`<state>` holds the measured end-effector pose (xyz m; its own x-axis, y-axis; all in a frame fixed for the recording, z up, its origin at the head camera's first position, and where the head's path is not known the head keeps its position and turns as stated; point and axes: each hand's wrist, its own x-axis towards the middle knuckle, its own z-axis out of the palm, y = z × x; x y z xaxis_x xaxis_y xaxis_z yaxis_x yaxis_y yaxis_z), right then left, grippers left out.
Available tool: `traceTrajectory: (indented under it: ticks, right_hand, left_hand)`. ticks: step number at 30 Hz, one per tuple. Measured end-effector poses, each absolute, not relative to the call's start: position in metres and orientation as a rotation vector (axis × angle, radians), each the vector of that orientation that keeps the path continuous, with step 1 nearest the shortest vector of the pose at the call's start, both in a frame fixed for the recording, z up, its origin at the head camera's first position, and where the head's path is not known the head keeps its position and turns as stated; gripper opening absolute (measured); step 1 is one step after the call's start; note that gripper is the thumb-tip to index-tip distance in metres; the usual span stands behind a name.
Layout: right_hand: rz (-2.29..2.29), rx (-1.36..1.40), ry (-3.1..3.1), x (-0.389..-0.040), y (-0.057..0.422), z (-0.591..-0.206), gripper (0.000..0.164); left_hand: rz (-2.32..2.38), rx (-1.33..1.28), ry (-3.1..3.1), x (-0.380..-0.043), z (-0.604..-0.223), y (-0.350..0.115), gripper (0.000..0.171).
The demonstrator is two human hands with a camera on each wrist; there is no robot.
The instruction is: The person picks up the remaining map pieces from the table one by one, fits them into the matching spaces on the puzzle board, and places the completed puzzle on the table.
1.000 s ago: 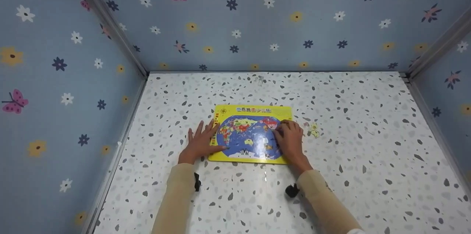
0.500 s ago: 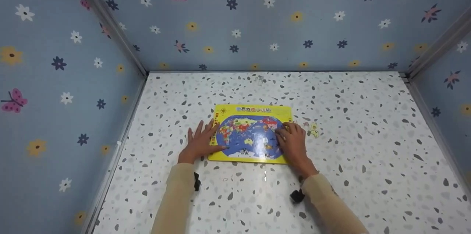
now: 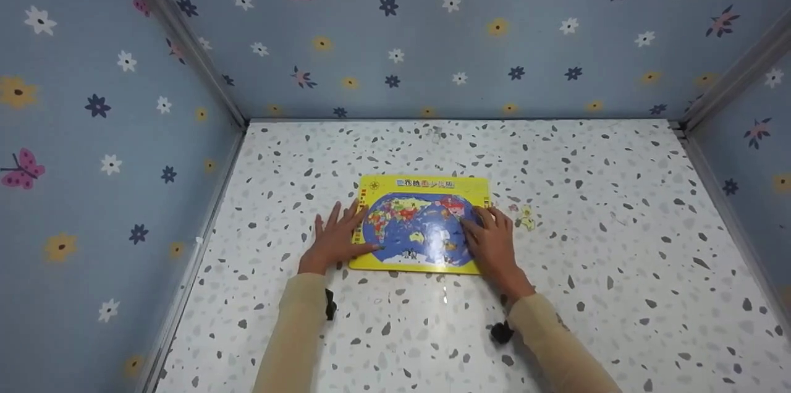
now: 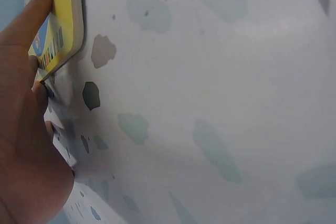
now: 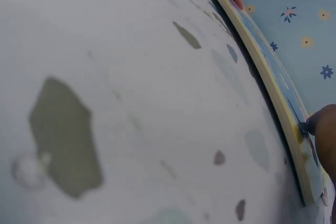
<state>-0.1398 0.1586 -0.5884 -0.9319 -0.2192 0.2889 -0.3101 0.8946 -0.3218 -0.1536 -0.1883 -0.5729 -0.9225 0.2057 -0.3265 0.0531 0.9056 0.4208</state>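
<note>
A yellow-bordered world map puzzle board (image 3: 423, 226) lies flat on the speckled table. My left hand (image 3: 334, 241) rests over its left border with fingers spread and the thumb laid on the blue map. The left wrist view shows that thumb (image 4: 34, 11) on the board's face. At the right border, my right hand (image 3: 493, 248) has its bent fingers and thumb on the map's edge. In the right wrist view, the right thumb (image 5: 326, 127) touches the board's face, with a small dark blue spot at its tip; I cannot tell whether it pinches a loose piece.
Small yellowish pieces (image 3: 526, 218) lie on the table just right of the board. Blue flowered panels stand behind and at both sides, with the back panel (image 3: 426, 34) beyond the table's far edge. Black wrist mounts (image 3: 502, 332) hang near the sleeves.
My right hand has shifted slightly right and toward me along the map's right edge, its wrist swinging outward. The left hand and the board stay where they were.
</note>
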Motion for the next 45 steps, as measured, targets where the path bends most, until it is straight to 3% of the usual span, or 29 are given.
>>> traceTrajectory:
  ticks: [45]
  right_hand:
    - [0.608, 0.399, -2.805, -0.1407, 0.1562, -0.5879, 0.030]
  left_hand:
    - [0.631, 0.194, 2.707, -0.1513, -0.5719, -0.1888, 0.098]
